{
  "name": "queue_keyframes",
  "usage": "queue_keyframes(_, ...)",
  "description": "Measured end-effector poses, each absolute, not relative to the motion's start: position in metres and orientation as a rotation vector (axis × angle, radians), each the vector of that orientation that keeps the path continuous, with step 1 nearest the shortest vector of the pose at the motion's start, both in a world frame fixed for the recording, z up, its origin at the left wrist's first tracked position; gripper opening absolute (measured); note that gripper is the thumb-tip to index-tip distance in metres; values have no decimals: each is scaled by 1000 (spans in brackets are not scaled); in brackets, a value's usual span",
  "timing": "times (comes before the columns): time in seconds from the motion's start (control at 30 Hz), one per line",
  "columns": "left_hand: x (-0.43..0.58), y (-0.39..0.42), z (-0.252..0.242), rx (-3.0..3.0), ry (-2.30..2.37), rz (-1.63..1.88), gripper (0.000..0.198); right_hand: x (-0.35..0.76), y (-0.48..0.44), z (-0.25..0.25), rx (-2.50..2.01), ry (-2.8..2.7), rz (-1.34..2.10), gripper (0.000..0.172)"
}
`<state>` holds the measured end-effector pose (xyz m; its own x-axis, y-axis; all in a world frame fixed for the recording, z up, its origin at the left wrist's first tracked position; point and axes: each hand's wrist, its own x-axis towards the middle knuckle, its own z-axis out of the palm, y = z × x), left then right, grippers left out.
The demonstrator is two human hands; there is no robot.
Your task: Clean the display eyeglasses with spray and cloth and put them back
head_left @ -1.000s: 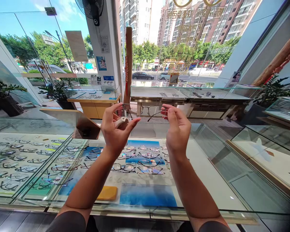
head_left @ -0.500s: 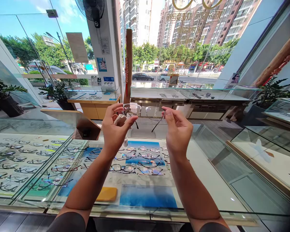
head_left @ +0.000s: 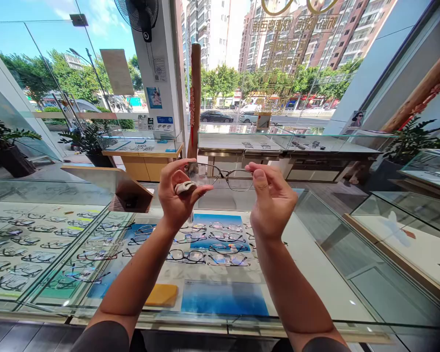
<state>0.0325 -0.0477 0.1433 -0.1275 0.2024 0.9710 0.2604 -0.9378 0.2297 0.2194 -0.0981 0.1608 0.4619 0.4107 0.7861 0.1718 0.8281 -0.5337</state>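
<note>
A thin-framed pair of glasses (head_left: pixel 223 175) is held up at chest height between both hands, above a glass display counter (head_left: pixel 315 254). My left hand (head_left: pixel 178 198) pinches the left end of the frame and also holds a small whitish cloth (head_left: pixel 185 187) against its fingers. My right hand (head_left: pixel 273 200) pinches the right end of the frame with thumb and fingers closed. The lenses face away from me, and both temple arms are hidden.
Under the counter's glass lie several rows of glasses (head_left: pixel 201 244) on blue and white mats, plus a yellow pad (head_left: pixel 163 295). A tilted mirror stand (head_left: pixel 113 188) sits at left. More display cases (head_left: pixel 286 144) and potted plants (head_left: pixel 7 146) stand beyond.
The glasses were turned and tilted between my hands, and the hanging temple arms seen half a second ago no longer show. Both hands have dropped slightly and keep their hold.
</note>
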Motion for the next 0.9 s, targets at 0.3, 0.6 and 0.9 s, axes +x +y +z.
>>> queue_keyframes(0.3,33,-55,148,-1914,-393,-2270,70,226,-94,158,-683,-1050,342,26)
queue_keyframes(0.6,33,-64,152,-1962,-363,-2389,68,228,-98,159,-669,-1068,421,26)
queue_keyframes(0.9,34,-60,152,-2006,-318,-2395,70,223,-100,164,-505,-1031,608,20)
